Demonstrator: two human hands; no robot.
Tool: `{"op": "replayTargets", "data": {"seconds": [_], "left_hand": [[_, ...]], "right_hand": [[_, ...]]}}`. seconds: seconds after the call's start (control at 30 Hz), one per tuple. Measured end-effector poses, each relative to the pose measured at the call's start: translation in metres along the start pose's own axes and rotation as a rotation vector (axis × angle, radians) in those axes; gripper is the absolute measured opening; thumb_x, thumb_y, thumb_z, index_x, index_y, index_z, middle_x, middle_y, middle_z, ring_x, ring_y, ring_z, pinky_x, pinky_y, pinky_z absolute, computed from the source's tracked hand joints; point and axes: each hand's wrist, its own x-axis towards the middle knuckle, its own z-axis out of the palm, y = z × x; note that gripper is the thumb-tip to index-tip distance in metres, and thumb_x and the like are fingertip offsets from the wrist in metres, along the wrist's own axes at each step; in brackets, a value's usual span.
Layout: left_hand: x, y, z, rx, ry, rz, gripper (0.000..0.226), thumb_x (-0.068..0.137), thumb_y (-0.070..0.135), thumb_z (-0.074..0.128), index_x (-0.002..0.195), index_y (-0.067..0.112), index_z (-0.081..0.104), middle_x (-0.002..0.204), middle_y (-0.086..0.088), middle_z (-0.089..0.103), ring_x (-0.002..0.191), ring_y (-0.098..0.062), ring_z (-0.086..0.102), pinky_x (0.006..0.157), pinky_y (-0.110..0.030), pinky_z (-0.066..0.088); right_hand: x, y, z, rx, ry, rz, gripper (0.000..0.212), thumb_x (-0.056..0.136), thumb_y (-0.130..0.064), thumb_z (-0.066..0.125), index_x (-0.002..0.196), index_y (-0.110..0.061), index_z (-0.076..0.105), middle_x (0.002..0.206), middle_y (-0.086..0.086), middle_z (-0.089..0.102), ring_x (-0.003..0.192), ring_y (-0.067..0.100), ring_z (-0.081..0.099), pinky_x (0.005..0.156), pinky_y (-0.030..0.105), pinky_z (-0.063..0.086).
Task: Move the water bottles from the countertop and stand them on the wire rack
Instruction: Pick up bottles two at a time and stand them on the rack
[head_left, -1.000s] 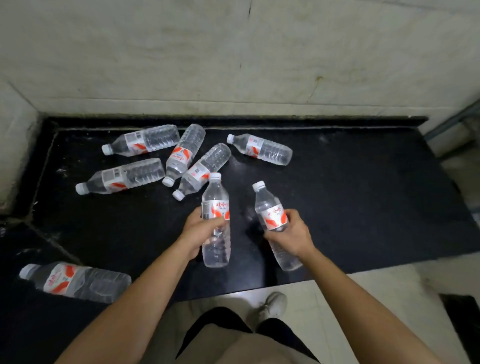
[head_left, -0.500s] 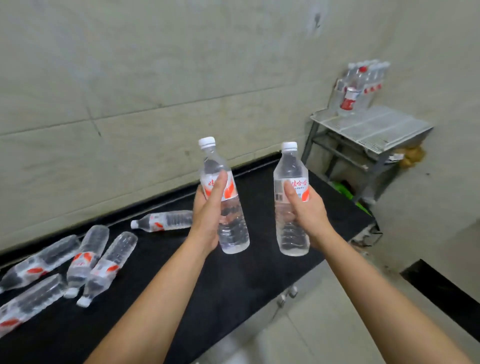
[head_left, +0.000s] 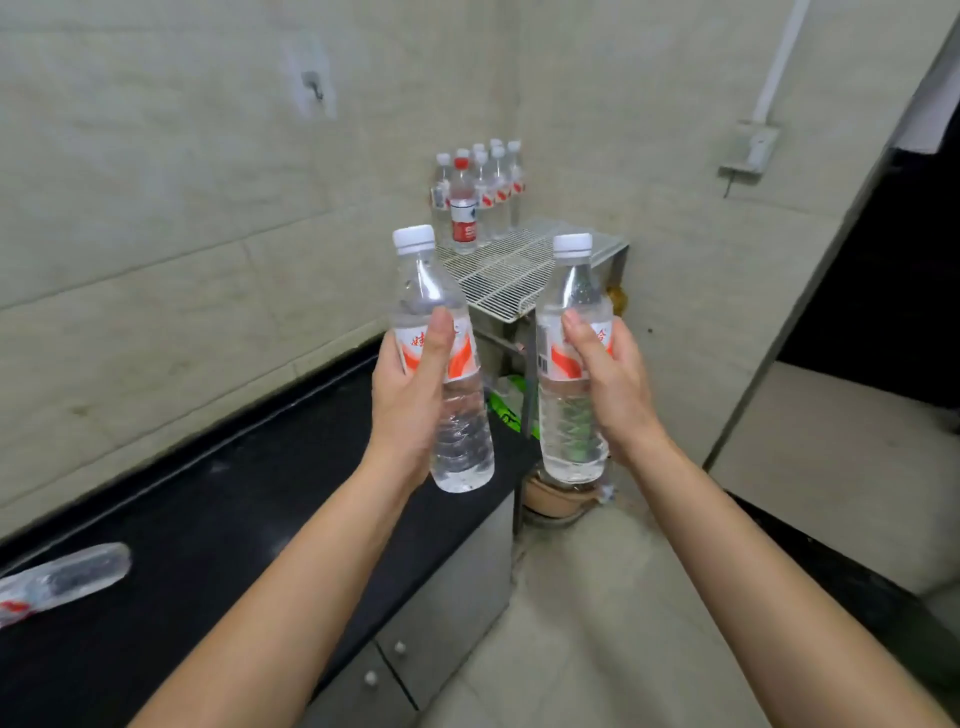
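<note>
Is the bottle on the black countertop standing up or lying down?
Lying down. The bottle rests lengthwise on the countertop, with its long side flat against the surface.

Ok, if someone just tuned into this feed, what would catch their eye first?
The left hand and right hand each grip an upright, white-capped water bottle at centre frame, the left-hand bottle and right-hand bottle. Behind them, in the corner, the wire rack already carries a cluster of standing bottles, one red-capped bottle at its front. One lying bottle shows on the black countertop, lower left.
</note>
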Motion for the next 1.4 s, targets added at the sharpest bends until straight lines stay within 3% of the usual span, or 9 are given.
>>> {"op": "replayTargets", "data": {"seconds": [0.13,0.33,0.5,0.7,0.87,1.0,1.17,1.27,1.4], "left_hand": [[0.033,-0.016,0.055,0.048,-0.038,0.053,0.063,0.077,0.062,0.076,0.119,0.018,0.061,0.113,-0.010,0.075,0.103,-0.027,0.074,0.083,-0.038,0.061],[0.112,-0.061,0.118,-0.033,-0.114,0.021,0.060,0.083,0.046,0.073,0.130,0.013,0.058,0.120,-0.011,0.074,0.110,-0.028,0.072,0.096,-0.049,0.058],[0.215,-0.098,0.161,-0.080,-0.093,0.023,0.058,0.081,0.050,0.078,0.128,0.024,0.057,0.123,-0.005,0.073,0.113,-0.024,0.071,0.100,-0.052,0.055],[0.327,-0.109,0.194,-0.001,-0.113,0.045,0.059,0.079,0.060,0.068,0.129,0.037,0.048,0.134,0.006,0.064,0.122,-0.011,0.064,0.106,-0.045,0.051],[0.398,-0.112,0.201,0.049,-0.102,0.097,0.053,0.091,0.038,0.071,0.139,0.027,0.050,0.131,0.012,0.066,0.121,-0.002,0.064,0.108,-0.042,0.051],[0.446,-0.130,0.201,0.095,-0.006,0.122,0.057,0.090,0.036,0.075,0.142,0.026,0.052,0.133,0.007,0.068,0.125,-0.012,0.064,0.106,-0.048,0.052],[0.499,-0.158,0.199,0.194,0.147,0.122,0.059,0.088,0.038,0.077,0.141,0.030,0.054,0.132,0.009,0.068,0.123,-0.011,0.065,0.104,-0.047,0.053],[0.530,-0.173,0.205,0.254,0.263,0.113,0.054,0.089,0.035,0.075,0.138,0.023,0.057,0.128,0.003,0.071,0.117,-0.016,0.069,0.101,-0.048,0.056],[0.563,-0.185,0.208,0.312,0.384,0.081,0.043,0.090,0.033,0.072,0.131,0.026,0.059,0.123,0.002,0.074,0.113,-0.017,0.071,0.100,-0.047,0.056]], "right_hand": [[0.042,0.013,-0.028,0.036,0.028,0.005,0.058,0.068,-0.076,0.073,0.106,-0.032,0.067,0.110,0.003,0.076,0.104,0.025,0.073,0.101,0.056,0.052],[0.127,0.045,-0.032,0.042,-0.039,-0.005,0.064,0.075,-0.072,0.072,0.120,-0.027,0.064,0.118,0.001,0.075,0.109,0.019,0.073,0.102,0.053,0.053],[0.236,0.068,-0.034,0.012,-0.096,-0.021,0.055,0.085,-0.059,0.069,0.129,-0.027,0.063,0.124,-0.001,0.073,0.117,0.019,0.069,0.107,0.051,0.050],[0.356,0.069,-0.024,0.016,-0.162,-0.003,0.040,0.091,-0.046,0.066,0.126,-0.029,0.060,0.120,-0.005,0.074,0.111,0.011,0.071,0.095,0.033,0.054],[0.433,0.076,-0.009,-0.001,-0.207,-0.022,0.046,0.088,-0.055,0.064,0.127,-0.029,0.061,0.114,-0.012,0.076,0.108,0.005,0.072,0.089,0.024,0.056],[0.496,0.098,0.008,-0.049,-0.300,-0.058,0.036,0.099,-0.047,0.057,0.130,-0.030,0.057,0.118,-0.013,0.072,0.106,-0.002,0.069,0.089,0.021,0.056],[0.574,0.141,0.026,-0.038,-0.545,-0.056,0.061,0.092,-0.060,0.061,0.145,-0.032,0.049,0.139,-0.008,0.064,0.129,0.013,0.061,0.110,0.046,0.049],[0.622,0.168,0.032,-0.068,-0.699,-0.052,0.062,0.097,-0.055,0.057,0.151,-0.029,0.041,0.146,-0.012,0.057,0.134,0.006,0.055,0.116,0.041,0.043],[0.671,0.195,0.043,-0.070,-0.766,-0.001,0.073,0.092,-0.070,0.053,0.153,-0.033,0.037,0.149,-0.011,0.055,0.137,0.011,0.053,0.118,0.050,0.040]]}}
